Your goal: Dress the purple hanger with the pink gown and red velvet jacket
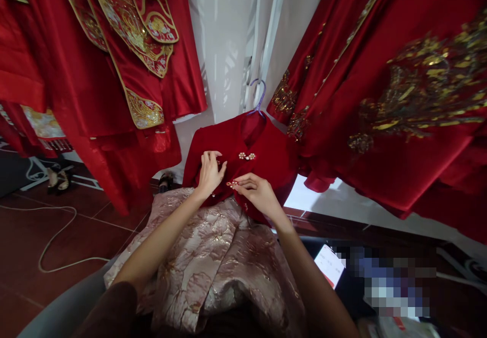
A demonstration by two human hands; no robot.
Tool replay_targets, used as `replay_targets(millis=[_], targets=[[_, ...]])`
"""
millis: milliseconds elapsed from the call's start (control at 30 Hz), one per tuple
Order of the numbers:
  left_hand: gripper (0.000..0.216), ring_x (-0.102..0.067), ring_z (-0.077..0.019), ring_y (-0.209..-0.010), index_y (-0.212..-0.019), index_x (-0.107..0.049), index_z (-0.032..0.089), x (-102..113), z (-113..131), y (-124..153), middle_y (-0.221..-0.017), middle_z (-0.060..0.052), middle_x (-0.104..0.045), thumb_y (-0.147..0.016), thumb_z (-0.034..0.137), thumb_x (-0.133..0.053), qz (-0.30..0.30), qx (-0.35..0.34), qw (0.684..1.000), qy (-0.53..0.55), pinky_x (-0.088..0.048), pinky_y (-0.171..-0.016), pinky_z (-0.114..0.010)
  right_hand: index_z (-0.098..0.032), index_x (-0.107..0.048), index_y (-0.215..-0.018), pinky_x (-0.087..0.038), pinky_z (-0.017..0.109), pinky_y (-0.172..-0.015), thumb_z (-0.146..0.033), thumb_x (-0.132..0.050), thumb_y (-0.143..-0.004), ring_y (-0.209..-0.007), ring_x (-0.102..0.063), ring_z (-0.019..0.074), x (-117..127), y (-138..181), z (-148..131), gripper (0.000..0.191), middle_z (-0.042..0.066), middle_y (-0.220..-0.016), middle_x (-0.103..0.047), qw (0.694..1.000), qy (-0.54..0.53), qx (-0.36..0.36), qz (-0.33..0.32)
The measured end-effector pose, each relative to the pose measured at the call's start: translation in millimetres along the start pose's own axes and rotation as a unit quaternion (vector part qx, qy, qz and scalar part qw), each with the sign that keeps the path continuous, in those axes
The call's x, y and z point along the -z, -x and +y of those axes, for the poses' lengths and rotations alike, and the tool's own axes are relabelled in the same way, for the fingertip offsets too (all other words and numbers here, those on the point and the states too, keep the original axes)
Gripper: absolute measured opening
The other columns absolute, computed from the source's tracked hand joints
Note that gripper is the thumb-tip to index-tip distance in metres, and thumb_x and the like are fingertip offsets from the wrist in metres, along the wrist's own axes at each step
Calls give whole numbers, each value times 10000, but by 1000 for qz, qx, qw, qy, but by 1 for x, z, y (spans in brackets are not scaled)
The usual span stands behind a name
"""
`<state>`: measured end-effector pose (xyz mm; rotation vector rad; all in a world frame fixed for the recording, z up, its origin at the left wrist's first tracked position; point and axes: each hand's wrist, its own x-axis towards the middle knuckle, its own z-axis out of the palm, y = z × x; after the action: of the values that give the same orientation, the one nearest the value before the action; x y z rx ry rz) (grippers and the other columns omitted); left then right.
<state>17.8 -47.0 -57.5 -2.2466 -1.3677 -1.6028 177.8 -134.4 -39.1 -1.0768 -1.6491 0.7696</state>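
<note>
A red velvet top (216, 140) on a purple hanger (261, 94) lies spread in front of me. Its neck opening is joined by a pearl-and-gold clasp (247, 156). Lower on the front, my right hand (258, 192) pinches a small gold-and-pearl clasp (230, 184) between thumb and fingertips. My left hand (211, 171) rests against the velvet just to the left, fingers bent, with a gap between thumb and forefinger. Small pearl pieces partly show by that hand and below the right one. Across my lap lies a pale pink brocade garment (190, 257), under the top's lower edge.
Red embroidered garments (144, 48) hang at the left, and a red gown with gold sequins (414, 89) hangs at the right. A lit phone (330, 266) lies at the lower right. Dark shoes (59, 179) and a white cable (57, 239) are on the tiled floor.
</note>
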Motion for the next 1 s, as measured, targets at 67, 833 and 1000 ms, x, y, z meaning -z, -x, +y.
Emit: replay_targets(millis=[67, 833, 1000], targets=[[308, -471, -235, -987, -1083, -436, 163, -3, -1, 1, -1059, -117, -464, -834, 317, -533, 12, -2, 1000, -11, -401, -891, -394, -170, -616, -855, -539, 319, -744, -319, -676, -727, -780, -674, 172, 0, 0, 0, 205, 68, -860, -707, 1000, -8, -3, -3], [120, -595, -152, -670, -868, -552, 195, 31, -24, 1, -748, -22, -625, -805, 294, -578, -53, 68, 996, 29, -436, -669, -267, -175, -617, -835, -542, 313, -737, -329, -680, -715, -766, -664, 159, -4, -13, 7, 206, 60, -853, -699, 1000, 1, 11, 3], [198, -631, -137, -727, -865, -579, 187, 29, -24, 2, -793, -23, -664, -792, 371, -581, -69, 115, 977, 163, -473, -681, -248, -174, -621, -849, -563, 306, -688, -328, -681, -707, -774, -664, 169, -19, -38, 15, 218, 63, -853, -696, 1000, -14, 19, 17]])
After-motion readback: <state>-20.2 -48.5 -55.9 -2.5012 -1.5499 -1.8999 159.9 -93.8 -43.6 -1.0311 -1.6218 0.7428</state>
